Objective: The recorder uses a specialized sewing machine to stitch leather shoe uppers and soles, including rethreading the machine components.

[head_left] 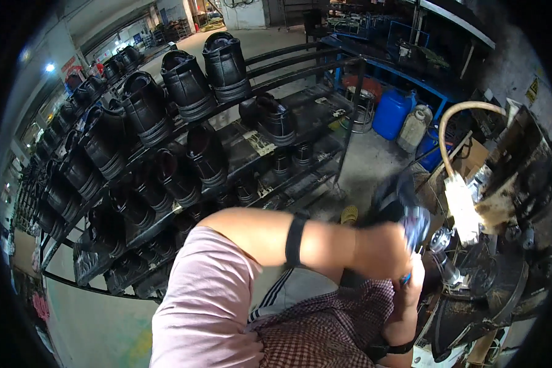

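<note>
My left forearm, in a pink sleeve with a black band, reaches across to the right. Motion smears my left hand (381,253), and its fingers do not show clearly. Just beyond it is a blurred, glossy dark thing (416,224), perhaps a shoe; whether the left hand grips it I cannot tell. Close below and to the right, my right hand (414,281) is raised with fingers bent, nearly touching the left. A small blue thing (405,278) shows at its fingers; its kind is unclear. A checked apron (325,328) covers my lap.
A metal rack (356,92) carrying many black shoes (227,67) fills the left. To the right stand a lit work lamp (463,208) with a curved hose (443,138) and a dark machine (484,300). Behind are a blue jug (391,115) and a grey canister (414,129).
</note>
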`<state>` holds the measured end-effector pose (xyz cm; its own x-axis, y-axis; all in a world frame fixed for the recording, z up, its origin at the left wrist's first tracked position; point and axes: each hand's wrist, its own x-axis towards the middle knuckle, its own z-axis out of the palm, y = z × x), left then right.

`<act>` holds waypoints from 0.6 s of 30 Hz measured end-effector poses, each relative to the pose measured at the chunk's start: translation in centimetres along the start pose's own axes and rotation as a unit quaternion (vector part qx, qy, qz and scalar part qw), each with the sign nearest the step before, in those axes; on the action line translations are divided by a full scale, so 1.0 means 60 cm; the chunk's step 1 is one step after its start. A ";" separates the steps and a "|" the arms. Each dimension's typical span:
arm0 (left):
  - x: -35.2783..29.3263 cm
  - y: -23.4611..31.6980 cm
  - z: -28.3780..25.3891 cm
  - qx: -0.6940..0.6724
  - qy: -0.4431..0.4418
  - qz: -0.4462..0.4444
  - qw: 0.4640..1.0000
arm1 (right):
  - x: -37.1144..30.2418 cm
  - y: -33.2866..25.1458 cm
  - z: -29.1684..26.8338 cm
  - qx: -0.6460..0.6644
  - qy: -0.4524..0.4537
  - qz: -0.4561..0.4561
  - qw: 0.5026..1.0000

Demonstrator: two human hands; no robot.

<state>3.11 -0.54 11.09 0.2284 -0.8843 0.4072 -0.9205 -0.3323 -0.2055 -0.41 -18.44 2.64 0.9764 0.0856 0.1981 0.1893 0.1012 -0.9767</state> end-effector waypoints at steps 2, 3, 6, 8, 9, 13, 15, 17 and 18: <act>-0.003 0.055 0.008 -0.087 0.064 0.093 0.990 | -0.024 -0.004 -0.011 -0.089 0.032 0.113 0.989; -0.008 0.064 0.017 -0.104 0.137 0.076 0.982 | -0.042 -0.016 -0.026 0.033 -0.020 0.150 0.988; -0.046 0.099 0.052 -0.239 0.185 -0.220 0.927 | -0.090 -0.025 -0.040 0.149 0.080 0.155 0.973; -0.074 0.121 0.075 -0.186 0.269 -0.460 0.825 | -0.109 -0.027 -0.053 0.161 0.084 0.223 0.958; -0.073 0.146 0.086 -0.458 0.290 -0.453 0.707 | -0.116 -0.024 -0.057 0.171 0.064 0.233 0.955; -0.060 0.181 0.111 -0.802 0.394 -0.390 0.220 | -0.080 0.015 -0.069 0.067 0.034 0.108 0.991; -0.044 0.171 0.117 -0.740 0.430 -0.408 0.316 | -0.049 0.025 -0.094 0.042 0.093 0.010 0.995; -0.024 0.139 0.118 -0.626 0.493 -0.422 0.432 | -0.012 0.019 -0.125 0.137 0.181 -0.057 0.972; -0.012 0.120 0.120 -0.590 0.520 -0.413 0.460 | 0.007 0.012 -0.140 0.121 0.207 -0.072 0.968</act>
<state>-1.40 -4.64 2.91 0.9437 0.2233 0.2439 -0.3279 0.5373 0.7770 1.02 -26.66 1.35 0.9086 -0.3472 0.2323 0.3467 0.3163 -0.8830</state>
